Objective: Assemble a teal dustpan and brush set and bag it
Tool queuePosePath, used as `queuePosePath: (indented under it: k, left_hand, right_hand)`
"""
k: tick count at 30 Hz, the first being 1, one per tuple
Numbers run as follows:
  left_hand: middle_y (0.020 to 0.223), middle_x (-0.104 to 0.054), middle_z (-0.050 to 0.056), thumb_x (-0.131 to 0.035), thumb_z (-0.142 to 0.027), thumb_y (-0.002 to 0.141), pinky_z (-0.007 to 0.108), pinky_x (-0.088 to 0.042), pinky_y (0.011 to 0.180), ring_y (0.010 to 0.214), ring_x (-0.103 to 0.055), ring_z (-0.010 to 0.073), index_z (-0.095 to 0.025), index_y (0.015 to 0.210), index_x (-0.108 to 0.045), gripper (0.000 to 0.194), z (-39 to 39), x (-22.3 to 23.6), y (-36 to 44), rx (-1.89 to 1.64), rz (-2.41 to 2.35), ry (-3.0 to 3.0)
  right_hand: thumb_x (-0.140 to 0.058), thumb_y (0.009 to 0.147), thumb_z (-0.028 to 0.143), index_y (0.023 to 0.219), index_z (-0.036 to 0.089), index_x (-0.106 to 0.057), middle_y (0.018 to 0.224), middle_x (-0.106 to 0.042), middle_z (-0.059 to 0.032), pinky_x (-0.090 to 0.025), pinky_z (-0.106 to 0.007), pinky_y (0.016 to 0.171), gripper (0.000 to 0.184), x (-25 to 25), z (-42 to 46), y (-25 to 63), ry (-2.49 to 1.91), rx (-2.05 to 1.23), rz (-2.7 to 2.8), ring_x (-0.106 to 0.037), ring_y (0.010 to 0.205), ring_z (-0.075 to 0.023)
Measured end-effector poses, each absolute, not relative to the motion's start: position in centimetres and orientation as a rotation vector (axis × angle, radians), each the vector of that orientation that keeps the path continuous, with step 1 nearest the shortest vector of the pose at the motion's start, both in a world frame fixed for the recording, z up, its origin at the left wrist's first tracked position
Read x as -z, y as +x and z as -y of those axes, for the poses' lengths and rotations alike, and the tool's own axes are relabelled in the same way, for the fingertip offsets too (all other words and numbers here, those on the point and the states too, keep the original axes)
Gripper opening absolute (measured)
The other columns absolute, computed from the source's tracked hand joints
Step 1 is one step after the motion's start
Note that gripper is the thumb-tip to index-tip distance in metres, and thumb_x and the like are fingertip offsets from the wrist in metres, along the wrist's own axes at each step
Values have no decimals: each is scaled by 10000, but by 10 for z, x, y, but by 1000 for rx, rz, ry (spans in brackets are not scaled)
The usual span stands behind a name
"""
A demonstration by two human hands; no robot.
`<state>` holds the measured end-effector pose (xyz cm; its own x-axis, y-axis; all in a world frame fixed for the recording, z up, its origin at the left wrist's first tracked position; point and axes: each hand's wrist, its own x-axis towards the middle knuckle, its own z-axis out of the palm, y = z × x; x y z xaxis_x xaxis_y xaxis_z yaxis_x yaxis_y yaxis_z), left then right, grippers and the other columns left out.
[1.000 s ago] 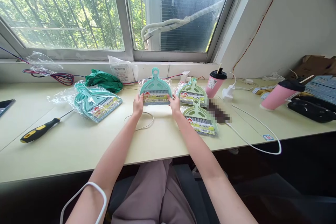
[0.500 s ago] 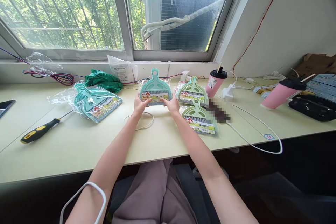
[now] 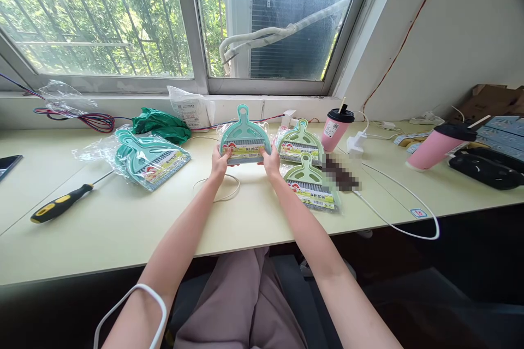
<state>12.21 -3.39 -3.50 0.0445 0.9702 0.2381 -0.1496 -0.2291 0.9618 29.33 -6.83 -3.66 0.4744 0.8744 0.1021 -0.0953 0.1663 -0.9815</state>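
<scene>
Between my two hands is a teal dustpan and brush set (image 3: 244,133) in clear wrap, held upright with its handle up and its printed label facing me. My left hand (image 3: 220,161) grips its lower left edge, thumb on the front. My right hand (image 3: 271,161) clasps the lower right edge the same way; the fingers behind are mostly hidden. Two green dustpan and brush sets lie to the right, the farther one (image 3: 302,139) close to my right hand and the nearer one (image 3: 309,185) below it. More teal dustpan sets (image 3: 149,158) lie wrapped at the left.
A screwdriver (image 3: 61,204) and a phone (image 3: 9,164) lie at the left. Behind are a green plastic bag (image 3: 159,124) and a white packet (image 3: 190,109). Pink cups (image 3: 336,130), a white cable (image 3: 403,223) and a black case (image 3: 485,168) occupy the right.
The held dustpan set has shifted very slightly right and up. My right thumb has moved up and right across the label, and my left thumb has drawn toward the left edge.
</scene>
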Motion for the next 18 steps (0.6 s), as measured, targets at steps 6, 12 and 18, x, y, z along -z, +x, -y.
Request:
queuePosePath:
  k: [6,12,18]
  left_hand:
    - [831,-682,49,-499,-669,860,214,-448,396,519,-656,144,-198,955,-470,482,31,37,121,-1439,-946,1251]
    - [796,-667,39,-536,-667,841,211,-448,405,499,-632,128,-197,926,-466,483,28,40,119,-1448,-978,1235]
    - [850,-683,63,-501,-675,864,242,-514,484,577,-668,151,-196,982,-497,493,20,40,115,-1482,-1067,1092]
  right_hand:
    - [-540,871,617,1013,213,-633,969,-661,-39,-586,-252,656,439,41,62,293,-1219,-737,860,-678,813,-155]
    - [-493,878,675,1065,211,-632,964,-673,-32,-572,-228,631,519,38,65,292,-1228,-794,866,-693,696,-126]
    - [-501,905,646,1214,226,-557,1096,-727,-84,-590,-290,640,525,25,77,291,-1024,-1061,913,-725,699,-171]
